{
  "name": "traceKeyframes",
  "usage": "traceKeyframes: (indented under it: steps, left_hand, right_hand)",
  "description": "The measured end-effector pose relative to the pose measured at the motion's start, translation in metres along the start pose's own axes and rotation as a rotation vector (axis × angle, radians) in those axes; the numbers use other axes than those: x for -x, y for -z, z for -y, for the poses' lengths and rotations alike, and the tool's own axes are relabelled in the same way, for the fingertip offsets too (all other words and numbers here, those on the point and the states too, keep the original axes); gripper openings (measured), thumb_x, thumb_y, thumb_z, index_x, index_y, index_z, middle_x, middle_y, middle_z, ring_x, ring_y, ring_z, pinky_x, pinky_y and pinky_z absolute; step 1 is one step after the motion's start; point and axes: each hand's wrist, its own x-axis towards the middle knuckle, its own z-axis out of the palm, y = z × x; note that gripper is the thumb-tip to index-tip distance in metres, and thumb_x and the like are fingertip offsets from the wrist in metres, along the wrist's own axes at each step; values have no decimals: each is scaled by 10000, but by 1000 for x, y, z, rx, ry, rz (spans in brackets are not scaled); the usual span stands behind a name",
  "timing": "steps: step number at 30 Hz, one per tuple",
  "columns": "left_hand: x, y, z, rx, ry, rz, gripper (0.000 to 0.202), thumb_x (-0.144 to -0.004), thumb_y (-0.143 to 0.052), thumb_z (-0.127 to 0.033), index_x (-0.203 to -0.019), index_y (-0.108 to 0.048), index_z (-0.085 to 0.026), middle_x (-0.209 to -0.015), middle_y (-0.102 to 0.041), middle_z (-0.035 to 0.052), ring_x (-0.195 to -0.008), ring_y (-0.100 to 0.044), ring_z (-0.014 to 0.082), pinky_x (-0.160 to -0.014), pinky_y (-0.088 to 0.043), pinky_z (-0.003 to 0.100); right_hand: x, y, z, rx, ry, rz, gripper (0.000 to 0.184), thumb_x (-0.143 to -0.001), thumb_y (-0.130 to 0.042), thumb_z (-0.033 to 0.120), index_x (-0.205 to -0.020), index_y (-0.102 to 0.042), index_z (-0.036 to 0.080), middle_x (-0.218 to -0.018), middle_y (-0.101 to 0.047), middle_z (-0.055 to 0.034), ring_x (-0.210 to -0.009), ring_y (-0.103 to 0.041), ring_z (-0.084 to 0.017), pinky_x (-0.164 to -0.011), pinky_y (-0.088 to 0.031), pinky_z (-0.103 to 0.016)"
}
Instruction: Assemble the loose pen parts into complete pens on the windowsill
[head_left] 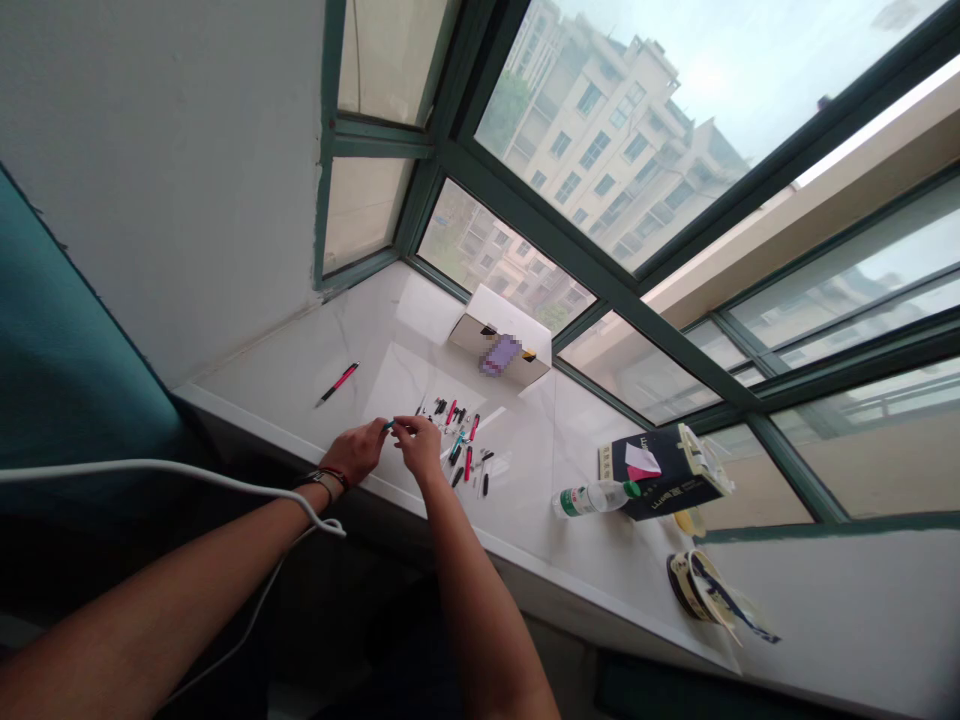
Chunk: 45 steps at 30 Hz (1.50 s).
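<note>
My left hand (360, 450) and my right hand (418, 443) meet over the white marble windowsill (315, 350). Both pinch a small teal pen part (389, 426) between their fingertips. Just beyond the hands lie several pen parts (461, 440) in red, black and teal, scattered on the sill. A whole red and black pen (337, 383) lies apart to the left. My left wrist wears a band.
A white and tan box (501, 348) sits at the back by the window glass. To the right lie a plastic bottle (596, 497) on its side, a dark book (660, 473) and a roll of tape (694, 585). A white cable (187, 472) crosses my left arm.
</note>
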Motion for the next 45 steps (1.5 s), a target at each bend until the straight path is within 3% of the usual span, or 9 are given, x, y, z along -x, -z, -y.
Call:
traceKeyframes:
  steps: [6, 11, 17, 21, 30, 35, 39, 42, 45]
  left_hand:
    - [0, 0, 2, 7, 14, 8, 281, -974, -296, -312, -1089, -523, -192, -833, -688, 77, -731, -657, 225, -610, -406, 293]
    - [0, 1, 0, 18, -15, -25, 314, -988, -278, -343, -1097, -531, -193, -847, -690, 78, -739, -656, 224, -624, -407, 299]
    - [1, 4, -2, 4, -13, -19, 346, -995, -260, -369, -1088, -545, -195, -798, -668, 68, -719, -636, 214, -625, -399, 294]
    - [2, 2, -1, -43, -9, -44, 365, -995, -257, -384, -1088, -555, -195, -800, -643, 74, -731, -617, 216, -637, -396, 294]
    - [1, -1, 1, -75, -10, -33, 369, -995, -250, -384, -1093, -552, -196, -789, -632, 69, -704, -605, 208, -611, -376, 292]
    - [1, 1, 0, -67, -9, -19, 374, -995, -241, -384, -1106, -548, -202, -796, -638, 69, -718, -610, 209, -620, -378, 289]
    - [1, 1, 0, -68, 1, -14, 378, -991, -246, -389, -1106, -553, -200, -793, -641, 73, -713, -610, 210, -622, -376, 289]
    - [1, 0, 0, -67, -2, -21, 375, -990, -250, -384, -1104, -556, -200, -794, -641, 74, -710, -608, 214, -620, -373, 293]
    - [1, 1, -1, -55, -4, -24, 374, -989, -253, -385, -1105, -558, -202, -791, -638, 73, -705, -606, 214, -620, -374, 294]
  right_hand:
    - [16, -10, 3, 244, 153, -28, 297, -849, -627, 210, -1132, -708, 255, -1021, -659, -32, -751, -656, -124, -873, -539, -304]
    - [47, 2, 2, 242, 183, -119, 493, -856, -596, 218, -1344, -541, 256, -1199, -572, -63, -738, -621, -101, -837, -518, -273]
    - [72, 65, -25, 396, -23, -254, 204, -872, -533, 236, -972, -693, 160, -903, -688, -59, -717, -618, -151, -744, -486, -273]
    - [63, 89, -36, 611, -212, -206, 129, -819, -586, 233, -793, -697, 172, -791, -707, -61, -783, -649, -196, -769, -463, -285]
    - [23, 74, -38, 612, -588, -74, 119, -696, -682, 151, -810, -698, 120, -688, -681, -128, -650, -670, -228, -596, -490, -280]
    - [22, 72, -42, 593, -631, -47, 212, -698, -686, 187, -883, -686, 84, -713, -682, -146, -620, -673, -232, -569, -509, -294]
    - [25, 71, -41, 621, -658, -33, 266, -697, -676, 233, -919, -672, 86, -834, -696, -175, -743, -698, -257, -634, -541, -309]
    - [31, 71, -39, 687, -617, -65, 200, -690, -659, 254, -844, -662, 126, -878, -701, -180, -869, -700, -289, -716, -551, -324]
    - [38, 71, -36, 555, -559, -145, 115, -716, -608, 266, -757, -615, 158, -760, -698, -128, -747, -708, -250, -639, -551, -288]
